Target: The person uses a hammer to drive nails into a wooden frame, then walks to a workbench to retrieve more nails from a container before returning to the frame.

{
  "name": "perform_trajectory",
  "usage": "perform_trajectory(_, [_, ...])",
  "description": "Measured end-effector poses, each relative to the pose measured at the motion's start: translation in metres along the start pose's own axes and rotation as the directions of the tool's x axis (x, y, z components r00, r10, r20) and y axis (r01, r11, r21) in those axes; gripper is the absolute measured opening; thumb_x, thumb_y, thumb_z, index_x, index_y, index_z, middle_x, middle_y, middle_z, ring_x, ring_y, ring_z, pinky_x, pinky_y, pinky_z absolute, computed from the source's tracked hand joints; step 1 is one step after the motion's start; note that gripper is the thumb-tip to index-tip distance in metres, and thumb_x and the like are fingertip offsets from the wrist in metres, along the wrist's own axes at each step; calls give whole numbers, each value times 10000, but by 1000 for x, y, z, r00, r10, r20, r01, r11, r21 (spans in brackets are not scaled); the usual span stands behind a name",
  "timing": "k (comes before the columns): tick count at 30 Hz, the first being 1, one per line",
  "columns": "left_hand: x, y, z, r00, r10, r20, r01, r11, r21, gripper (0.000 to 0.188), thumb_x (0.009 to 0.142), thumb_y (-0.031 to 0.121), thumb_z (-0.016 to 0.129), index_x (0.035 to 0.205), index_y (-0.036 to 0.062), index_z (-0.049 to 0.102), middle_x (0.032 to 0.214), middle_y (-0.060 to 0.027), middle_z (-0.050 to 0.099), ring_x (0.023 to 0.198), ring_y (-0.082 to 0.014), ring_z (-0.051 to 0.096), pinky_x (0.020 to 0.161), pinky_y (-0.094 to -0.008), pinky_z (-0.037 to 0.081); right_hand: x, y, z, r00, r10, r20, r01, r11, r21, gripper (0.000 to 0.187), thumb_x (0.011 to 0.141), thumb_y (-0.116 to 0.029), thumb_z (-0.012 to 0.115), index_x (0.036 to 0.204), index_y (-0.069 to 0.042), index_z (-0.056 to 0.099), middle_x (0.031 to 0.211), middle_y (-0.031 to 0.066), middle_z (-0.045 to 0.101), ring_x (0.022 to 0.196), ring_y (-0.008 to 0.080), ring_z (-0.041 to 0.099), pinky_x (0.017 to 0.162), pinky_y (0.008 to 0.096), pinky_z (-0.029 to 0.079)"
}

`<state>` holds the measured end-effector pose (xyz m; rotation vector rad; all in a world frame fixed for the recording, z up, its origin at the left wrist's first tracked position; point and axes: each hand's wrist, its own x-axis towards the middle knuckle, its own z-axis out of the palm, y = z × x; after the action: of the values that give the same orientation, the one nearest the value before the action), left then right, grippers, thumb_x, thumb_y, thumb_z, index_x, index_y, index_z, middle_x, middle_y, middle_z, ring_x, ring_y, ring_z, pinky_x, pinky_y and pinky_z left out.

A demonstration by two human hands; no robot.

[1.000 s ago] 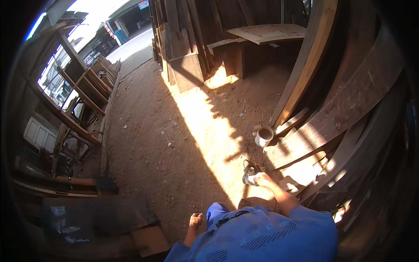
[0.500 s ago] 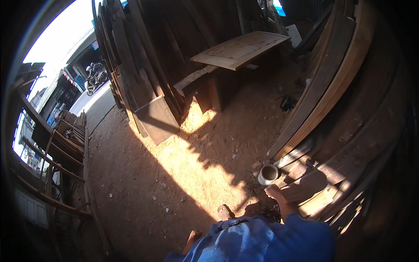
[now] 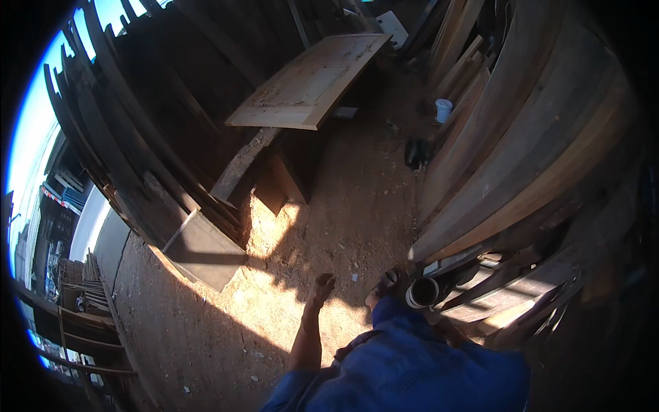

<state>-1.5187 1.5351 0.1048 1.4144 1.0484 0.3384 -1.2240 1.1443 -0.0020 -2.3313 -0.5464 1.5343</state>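
Observation:
My left hand (image 3: 321, 287) hangs in front of me over the sunlit floor, its fingers curled in and nothing seen in them. At my right side is a round, light-rimmed pot (image 3: 422, 293) with a dark inside. My right hand is mostly hidden behind the pot and my blue sleeve; a little of the right forearm (image 3: 449, 333) shows below. The pot keeps its place by my right side as I move, held by that hand. A foot (image 3: 388, 281) shows just left of the pot.
A wooden panel (image 3: 309, 79) lies on a support ahead, with a flat board (image 3: 206, 250) leaning to its left. Tall planks (image 3: 494, 130) line the right, near a white bucket (image 3: 443, 110) and a dark object (image 3: 415, 154). Stacked timber (image 3: 508, 288) lies beside me.
I have moved forward and the view has turned right, bringing the panel nearer. My left hand has swung up and forward. The pot has come along with my right side.

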Motion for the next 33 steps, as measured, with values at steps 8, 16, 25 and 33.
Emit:
perform_trajectory(8, [207, 108, 45, 992, 92, 91, -117, 934, 336, 542, 937, 423, 652, 1302, 29, 579, 1160, -185, 687, 1061, -301, 668, 876, -390, 530, 120, -238, -144, 949, -221, -226, 274, 932, 239, 245, 887, -266, 666, 914, -26, 705, 742, 76, 675, 622, 154, 643, 561, 343, 511])
perform_trajectory(16, [375, 217, -21, 964, 212, -163, -42, 722, 690, 671, 838, 377, 724, 1369, 46, 482, 1357, -280, 503, 1281, -446, 473, 1061, -514, 405, 164, -414, -298, 771, -412, -485, 472, 882, 1, 289, 891, -306, 651, 973, -32, 695, 890, 144, 721, 854, 267, 707, 771, 392, 544])
perform_trajectory(25, [620, 369, -26, 843, 493, -214, -58, 481, 875, 802, 815, 403, 722, 1442, 23, 399, 1535, -343, 288, 1433, -488, 262, 1161, -585, 229, 256, -385, -376, 820, -10, -572, 83, 991, 101, 279, 830, -242, 644, 878, 28, 695, 708, 160, 671, 667, 219, 681, 635, 370, 538])
perform_trajectory(33, [827, 441, 19, 967, 240, -89, -9, 380, 925, 977, 847, 520, 648, 1565, 13, 221, 1583, -353, 190, 1480, -496, 167, 1214, -549, 131, 281, -375, -380, 867, 453, -207, -47, 487, 872, 188, 837, -159, 672, 753, 9, 665, 618, 84, 609, 475, 179, 556, 412, 346, 400])
